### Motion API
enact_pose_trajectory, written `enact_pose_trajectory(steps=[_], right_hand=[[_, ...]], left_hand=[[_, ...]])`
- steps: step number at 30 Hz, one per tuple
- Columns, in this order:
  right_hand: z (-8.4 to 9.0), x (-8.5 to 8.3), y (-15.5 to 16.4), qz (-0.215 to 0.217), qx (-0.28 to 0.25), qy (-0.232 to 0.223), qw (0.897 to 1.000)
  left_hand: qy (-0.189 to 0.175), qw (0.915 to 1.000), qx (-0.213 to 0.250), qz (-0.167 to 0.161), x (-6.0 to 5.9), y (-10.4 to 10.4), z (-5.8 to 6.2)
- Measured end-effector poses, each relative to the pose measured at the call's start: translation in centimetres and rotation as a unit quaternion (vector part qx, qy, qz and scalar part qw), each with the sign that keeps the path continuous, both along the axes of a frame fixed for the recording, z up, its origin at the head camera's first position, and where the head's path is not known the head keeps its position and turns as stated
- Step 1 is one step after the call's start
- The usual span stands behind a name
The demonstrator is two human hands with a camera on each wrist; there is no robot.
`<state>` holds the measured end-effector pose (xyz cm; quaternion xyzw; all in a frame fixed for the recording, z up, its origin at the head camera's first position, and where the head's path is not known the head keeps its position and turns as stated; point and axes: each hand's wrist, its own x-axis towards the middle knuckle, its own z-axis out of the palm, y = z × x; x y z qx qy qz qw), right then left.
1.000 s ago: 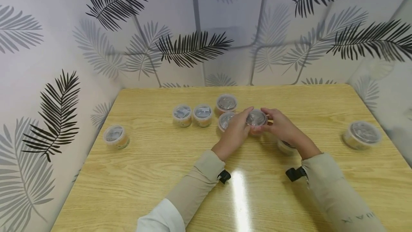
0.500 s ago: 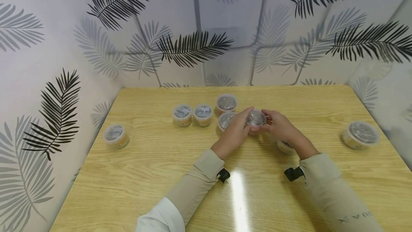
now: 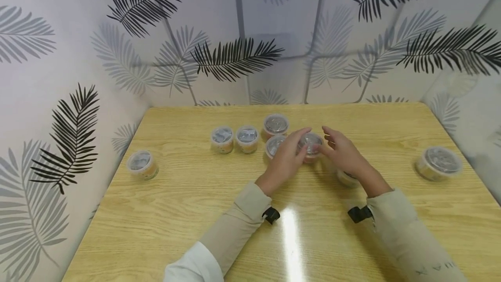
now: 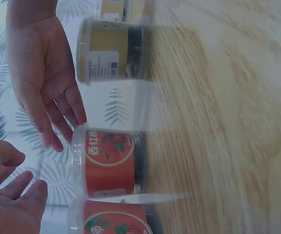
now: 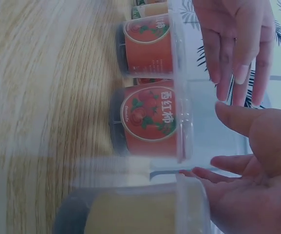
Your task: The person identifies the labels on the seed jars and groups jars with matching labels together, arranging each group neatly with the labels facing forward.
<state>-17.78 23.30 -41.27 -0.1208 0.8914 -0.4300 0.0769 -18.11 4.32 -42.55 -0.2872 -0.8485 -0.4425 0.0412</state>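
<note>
- Left hand (image 3: pixel 287 156): reaches forward over the table (image 3: pixel 188 212), fingers (image 4: pixel 18 187) loosely spread and holding nothing; they lie just beside the lid of the red tub (image 3: pixel 311 146).
- Right hand (image 3: pixel 342 151): opposite the left, palm turned inward, fingers (image 5: pixel 237 53) straight and parted, gripping nothing; the fingertips end close to the lid rim of the same tub, and contact cannot be judged.
- Red tub: stands upright on the table between the two sets of fingers. Its label (image 5: pixel 150 119) is red-orange with tomato drawings and Chinese characters; the small print is too blurred to read.
- Second red tub (image 3: pixel 275 145): just beyond the left fingers, close to the first, with the same tomato label (image 5: pixel 147 36).
- Yellow tub (image 3: pixel 347 178): under the right wrist, near the heel of that hand; pale yellow label with small print and a square code (image 4: pixel 113 68), unreadable.
- Sleeve (image 3: pixel 415 238): beige, with dark lettering near the lower edge, not legible.
</note>
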Motion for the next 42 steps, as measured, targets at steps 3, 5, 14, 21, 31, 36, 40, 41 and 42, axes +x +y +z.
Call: enact_pose_trajectory(steps=[3,5,14,21,31,36,40,41,42], right_hand=[[0.3,0.7,0.6,-0.012,-0.002,0.026,1.0],[0.6,1.2,1.2,-0.022,0.007,0.036,0.999],[1.3,4.4,4.6,-0.029,0.033,0.039,0.998],[0.5,6.8,6.5,-0.039,0.038,0.003,0.999],[-1.7,8.2,7.3,-0.05,-0.017,-0.03,0.998],[-2.8,8.1,6.9,-0.055,-0.063,-0.025,0.996],[-2.9,8.4,6.8,-0.077,-0.062,-0.025,0.995],[-2.8,8.6,6.8,-0.083,-0.058,-0.03,0.994],[-2.7,8.8,6.8,-0.088,-0.058,-0.034,0.994]], left_hand=[[0.018,0.9994,0.022,-0.02,0.6,0.2,0.5],[0.017,0.9983,0.037,-0.042,1.1,0.4,0.7],[-0.077,0.9893,0.015,-0.123,2.9,2.1,0.1],[-0.113,0.9817,-0.01,-0.153,3.1,3.4,-1.3],[-0.151,0.9779,-0.008,-0.145,2.5,5.3,-3.4],[-0.158,0.9763,0.027,-0.145,2.5,5.8,-3.8],[-0.17,0.9734,0.058,-0.143,2.7,5.7,-3.9],[-0.17,0.9729,0.063,-0.143,2.8,5.7,-3.8],[-0.168,0.9734,0.067,-0.141,2.8,5.6,-3.7]])
